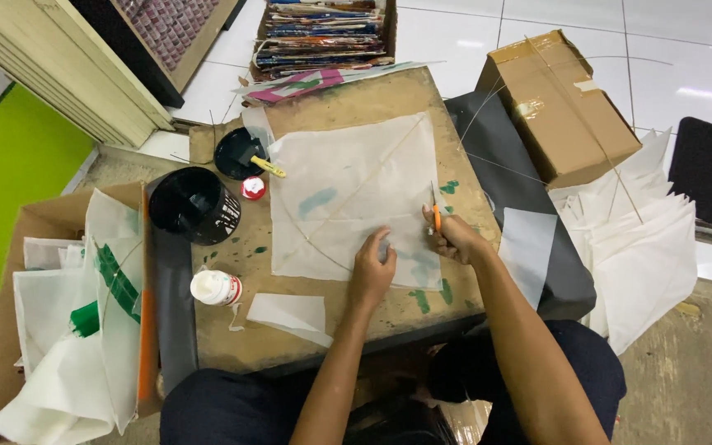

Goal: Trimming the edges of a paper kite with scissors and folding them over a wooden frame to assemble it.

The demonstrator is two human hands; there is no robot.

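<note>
Fingers [383,247] of the left hand [372,269] lie close together and pressed flat on the white kite paper [348,194], near that sheet's lower right corner; they clamp nothing, only bear down on it. The right hand [452,233] sits just beside that corner, at the sheet's right edge, with its fingers curled tight around an orange-handled cutter [435,213] whose thin tip points up and away from the person, along the paper's edge.

The kite paper lies flat in the middle of the paint-stained wooden work board [356,317], with thin bamboo sticks [348,198] showing through it, one running slantwise and one curved. Left of the paper stands a black cup [194,204], and beyond that a black lid [236,153] with a yellow-handled tool resting on it. A small red cap [252,188] lies just off the paper's left edge. Below the cup, nearer the person, a white glue bottle [217,288] lies on its side, and a small cut strip of white paper [290,314] lies below the kite sheet. Far left of the paper, a cardboard box [30,227] holds folded white and green sheets. To the right, well apart, sits a taped brown carton [555,107] and a heap of white kites [644,247].
</note>
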